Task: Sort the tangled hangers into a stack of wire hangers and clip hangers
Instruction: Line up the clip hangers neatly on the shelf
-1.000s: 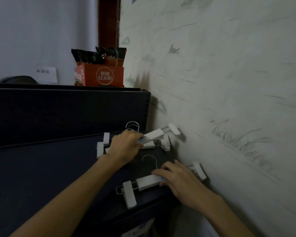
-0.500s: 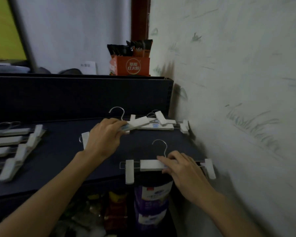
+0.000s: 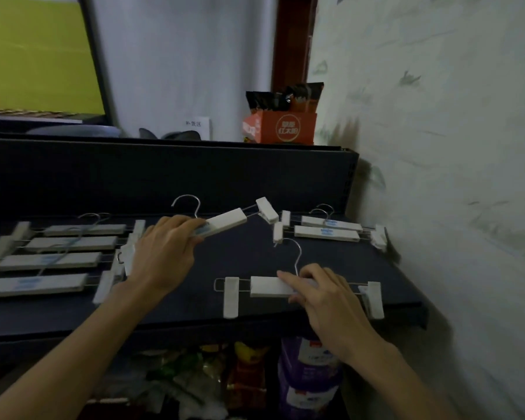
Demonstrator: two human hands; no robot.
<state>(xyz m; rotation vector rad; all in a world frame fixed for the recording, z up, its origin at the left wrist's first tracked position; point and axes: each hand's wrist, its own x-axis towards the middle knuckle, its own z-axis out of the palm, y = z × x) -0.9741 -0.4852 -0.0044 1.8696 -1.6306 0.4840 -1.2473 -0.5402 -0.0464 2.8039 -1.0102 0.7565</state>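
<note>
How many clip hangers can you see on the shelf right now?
8 at least: four in the left row, one gripped by the left hand, one under the right hand, and two at back right. Overlaps may hide more.

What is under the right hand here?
The right hand rests on a white clip hanger lying flat on the dark shelf. The fingers cover the right part of its bar; its hook, left clip and right clip show.
</note>
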